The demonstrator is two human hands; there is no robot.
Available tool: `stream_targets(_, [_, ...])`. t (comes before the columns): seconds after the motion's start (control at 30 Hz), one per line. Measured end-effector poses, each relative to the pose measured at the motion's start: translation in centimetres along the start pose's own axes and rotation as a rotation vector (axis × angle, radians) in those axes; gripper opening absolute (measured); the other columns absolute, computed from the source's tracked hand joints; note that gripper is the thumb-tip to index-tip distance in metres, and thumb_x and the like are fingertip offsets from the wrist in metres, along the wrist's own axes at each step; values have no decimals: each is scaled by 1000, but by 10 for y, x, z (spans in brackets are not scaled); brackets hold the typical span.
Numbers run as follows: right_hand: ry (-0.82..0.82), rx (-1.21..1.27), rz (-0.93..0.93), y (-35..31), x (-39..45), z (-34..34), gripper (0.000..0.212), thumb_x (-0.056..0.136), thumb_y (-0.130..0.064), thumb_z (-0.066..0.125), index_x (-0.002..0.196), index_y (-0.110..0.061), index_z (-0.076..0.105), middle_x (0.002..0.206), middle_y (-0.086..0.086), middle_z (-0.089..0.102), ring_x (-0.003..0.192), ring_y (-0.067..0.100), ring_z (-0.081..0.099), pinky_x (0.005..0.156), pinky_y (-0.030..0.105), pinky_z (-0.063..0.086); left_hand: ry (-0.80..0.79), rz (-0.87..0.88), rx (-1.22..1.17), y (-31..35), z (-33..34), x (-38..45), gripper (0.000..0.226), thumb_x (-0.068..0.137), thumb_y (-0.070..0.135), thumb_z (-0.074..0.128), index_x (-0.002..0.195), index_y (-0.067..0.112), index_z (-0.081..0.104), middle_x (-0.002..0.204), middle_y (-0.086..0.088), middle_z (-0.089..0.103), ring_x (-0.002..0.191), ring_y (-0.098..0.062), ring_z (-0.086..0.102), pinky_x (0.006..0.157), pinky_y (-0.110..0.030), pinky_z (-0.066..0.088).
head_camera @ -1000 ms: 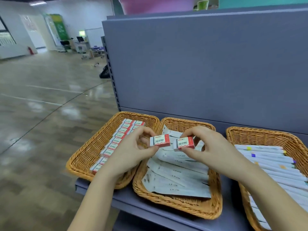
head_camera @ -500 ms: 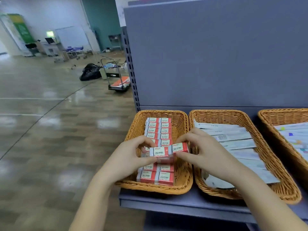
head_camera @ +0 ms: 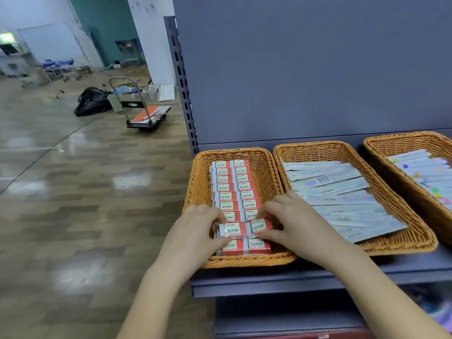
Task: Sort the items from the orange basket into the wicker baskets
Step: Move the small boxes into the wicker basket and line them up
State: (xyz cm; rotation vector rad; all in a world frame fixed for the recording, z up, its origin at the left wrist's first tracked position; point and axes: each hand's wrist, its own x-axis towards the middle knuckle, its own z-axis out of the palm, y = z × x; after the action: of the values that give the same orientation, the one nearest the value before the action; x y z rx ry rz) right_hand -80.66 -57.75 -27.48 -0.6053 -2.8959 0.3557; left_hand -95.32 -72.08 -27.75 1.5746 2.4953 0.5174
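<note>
Both hands [head_camera: 193, 231] [head_camera: 291, 223] press "2B" erasers [head_camera: 231, 230] into wicker basket [head_camera: 199, 182].

1. I see orange-tan woven wicker on the left basket [head_camera: 198, 182], lower centre of frame.
2. Its erasers [head_camera: 232, 189] are red and white, printed "2B".
3. The shelf [head_camera: 305, 277] is slate blue-grey.
4. Upper left, the floor [head_camera: 73, 192] shows glossy brown wood-grain planks.

The right-hand wicker basket [head_camera: 401, 172] is cut off by the picture's right edge, and the markers [head_camera: 425, 174] in it are blurred. The small print on the eraser boxes [head_camera: 231, 189] cannot be read. Part of the nearest rows is covered by the left hand [head_camera: 195, 231] and the right hand [head_camera: 293, 221]. The lower shelf [head_camera: 435, 311] is blurred.
</note>
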Motion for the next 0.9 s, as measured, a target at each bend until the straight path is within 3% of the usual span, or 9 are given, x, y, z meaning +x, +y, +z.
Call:
stream_targets(0.2, [3,-43,3,-8,4,5,34,85,-48,60,114,-31,56,110,-11,50,104,10,38,91,25,33,10,-17,34,1,1,-1,26,86,42,63,103,34,46,109,16,47,102,-2,36,83,-18,37])
stream_targets(0.37, [-17,-45,10,-9,7,6,32,85,-47,60,112,-31,55,109,-11,50,106,11,41,91,28,34,-47,38,50,3,0,2,21,90,37,59,107,32,47,114,15,44,110,-4,39,88,-19,39])
stream_targets(0.57, [-26,71,-2,1,15,-11,29,90,-42,56,112,-24,58,108,-7,54,108,10,45,92,27,39,-91,95,136,17,-17,22,26,93,47,48,113,31,50,113,14,48,108,-5,40,86,-21,39])
stream_targets(0.8, [129,-212,69,54,39,-30,30,96,-27,45,118,-9,55,116,8,53,113,27,47,91,41,43,99,197,505,77,-4,94,34,98,41,37,121,19,51,122,-1,54,116,-21,45,93,-35,37])
stream_targets(0.9, [101,-314,105,86,35,-40,33,97,-27,42,125,-11,51,123,7,51,116,25,45,93,36,38,85,242,567,105,12,117,35,99,37,35,123,17,50,126,-3,53,118,-23,45,92,-35,36])
